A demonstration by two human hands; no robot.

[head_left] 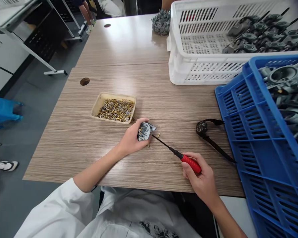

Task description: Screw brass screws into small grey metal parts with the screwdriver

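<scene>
My left hand [132, 138] is wrapped round a grey metal carburetor part [144, 131] above the wooden table, its flat face with small brass fittings turned up. My right hand [200, 173] grips the red handle of a screwdriver [191, 163]. The black shaft points up and left, its tip at the right edge of the metal part; whether it touches is hard to tell. A small brass screw [159, 135] lies just right of the part, and another [149, 145] lies below it. Behind my left hand, a cream tray [96, 106] holds many brass screws.
A wristwatch [201, 128] lies right of centre. At the right stands a blue crate [265, 148] of metal parts, with a white crate [213, 67] of dark parts behind it. A clear container of metal pieces [161, 23] stands farther back. A person's legs show beyond the table.
</scene>
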